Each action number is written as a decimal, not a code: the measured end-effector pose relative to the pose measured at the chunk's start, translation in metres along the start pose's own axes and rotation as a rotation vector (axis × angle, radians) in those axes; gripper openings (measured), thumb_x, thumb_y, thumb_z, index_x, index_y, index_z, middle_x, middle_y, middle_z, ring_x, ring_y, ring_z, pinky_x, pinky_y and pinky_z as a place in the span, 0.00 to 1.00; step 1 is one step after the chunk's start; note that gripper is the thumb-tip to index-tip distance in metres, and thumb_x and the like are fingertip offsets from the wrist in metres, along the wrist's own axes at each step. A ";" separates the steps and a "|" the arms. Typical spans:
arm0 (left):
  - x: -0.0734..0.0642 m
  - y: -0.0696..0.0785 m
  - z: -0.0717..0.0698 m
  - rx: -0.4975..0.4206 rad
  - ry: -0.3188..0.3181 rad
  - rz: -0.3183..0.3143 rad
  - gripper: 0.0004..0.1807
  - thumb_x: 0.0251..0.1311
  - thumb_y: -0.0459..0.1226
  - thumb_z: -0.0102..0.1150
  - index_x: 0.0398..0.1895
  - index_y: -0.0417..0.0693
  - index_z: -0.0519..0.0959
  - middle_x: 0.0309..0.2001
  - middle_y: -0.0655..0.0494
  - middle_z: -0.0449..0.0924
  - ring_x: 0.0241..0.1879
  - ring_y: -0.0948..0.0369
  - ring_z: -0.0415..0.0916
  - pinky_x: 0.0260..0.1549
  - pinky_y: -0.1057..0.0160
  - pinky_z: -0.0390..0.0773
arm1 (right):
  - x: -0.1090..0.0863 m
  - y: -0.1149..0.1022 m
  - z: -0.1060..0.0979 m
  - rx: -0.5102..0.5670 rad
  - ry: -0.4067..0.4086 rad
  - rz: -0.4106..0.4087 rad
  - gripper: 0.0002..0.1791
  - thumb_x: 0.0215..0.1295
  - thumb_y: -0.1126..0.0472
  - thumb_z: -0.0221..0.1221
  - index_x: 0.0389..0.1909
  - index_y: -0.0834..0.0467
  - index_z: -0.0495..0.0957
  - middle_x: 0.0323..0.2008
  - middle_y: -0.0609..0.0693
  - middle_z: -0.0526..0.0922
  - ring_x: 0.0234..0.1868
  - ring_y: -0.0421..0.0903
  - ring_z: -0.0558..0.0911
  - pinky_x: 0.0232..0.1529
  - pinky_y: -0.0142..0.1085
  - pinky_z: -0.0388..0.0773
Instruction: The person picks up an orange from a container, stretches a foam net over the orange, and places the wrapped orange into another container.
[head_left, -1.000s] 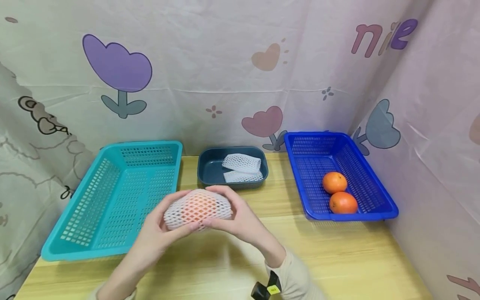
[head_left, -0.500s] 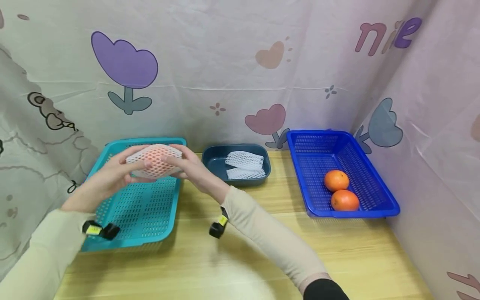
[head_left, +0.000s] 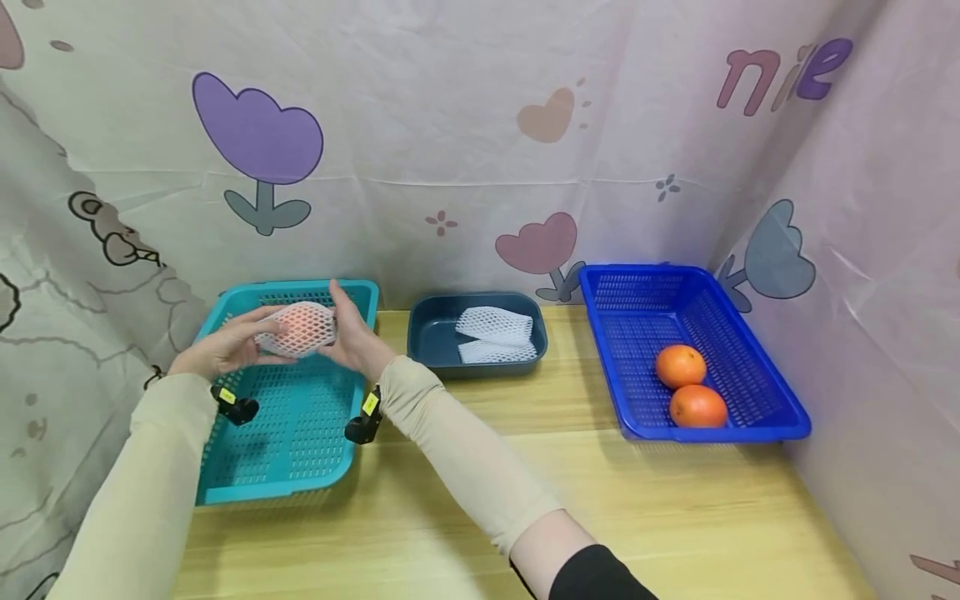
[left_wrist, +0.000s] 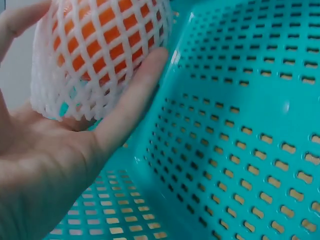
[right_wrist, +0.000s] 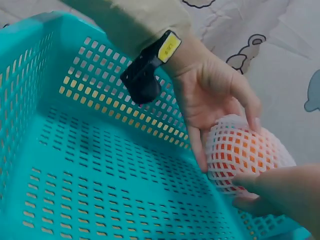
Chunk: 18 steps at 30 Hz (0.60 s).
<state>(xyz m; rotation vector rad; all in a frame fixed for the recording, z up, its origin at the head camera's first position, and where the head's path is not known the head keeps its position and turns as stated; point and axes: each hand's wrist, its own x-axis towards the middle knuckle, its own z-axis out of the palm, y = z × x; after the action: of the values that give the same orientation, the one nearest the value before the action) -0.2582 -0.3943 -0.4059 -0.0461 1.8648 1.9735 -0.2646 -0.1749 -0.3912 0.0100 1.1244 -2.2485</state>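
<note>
We note a rounded orange fruit [head_left: 302, 327] sleeved in white foam mesh [left_wrist: 44, 85], above the slotted turquoise plastic basket [head_left: 300, 433]. Left hand [head_left: 228, 343] clamps it, thumb and fingers curled; right hand [head_left: 354, 337], fingers straight, is at the mesh's end.

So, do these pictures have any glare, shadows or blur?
Head view: bright, with a soft shadow on the table along the teal basket; left wrist view: dimmer and bluish, small glare spots on the basket; right wrist view: also dim, the right hand looking soft at the frame's edge.
</note>
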 end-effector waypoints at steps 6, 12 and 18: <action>0.010 -0.017 -0.010 0.044 0.064 -0.074 0.19 0.69 0.35 0.56 0.59 0.65 0.68 0.59 0.55 0.62 0.47 0.60 0.76 0.56 0.38 0.73 | 0.006 0.015 0.001 0.208 0.189 0.028 0.46 0.71 0.36 0.50 0.74 0.68 0.53 0.72 0.72 0.52 0.73 0.68 0.53 0.71 0.59 0.52; 0.014 -0.032 -0.012 0.133 0.075 -0.103 0.31 0.70 0.39 0.56 0.72 0.55 0.56 0.73 0.40 0.44 0.55 0.51 0.68 0.55 0.37 0.74 | 0.009 0.022 -0.003 0.221 0.245 0.024 0.45 0.72 0.39 0.52 0.74 0.69 0.53 0.74 0.73 0.45 0.74 0.69 0.46 0.71 0.63 0.48; 0.013 -0.033 -0.008 0.113 0.109 -0.108 0.38 0.70 0.43 0.57 0.77 0.52 0.49 0.76 0.38 0.34 0.67 0.40 0.51 0.54 0.36 0.74 | 0.010 0.021 -0.003 0.218 0.224 0.037 0.45 0.73 0.40 0.51 0.75 0.68 0.51 0.74 0.74 0.44 0.74 0.69 0.46 0.72 0.61 0.47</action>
<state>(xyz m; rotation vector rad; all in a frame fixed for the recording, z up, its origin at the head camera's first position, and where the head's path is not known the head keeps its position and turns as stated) -0.2615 -0.3982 -0.4415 -0.2206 1.9962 1.8233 -0.2624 -0.1877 -0.4110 0.3765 0.9745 -2.3690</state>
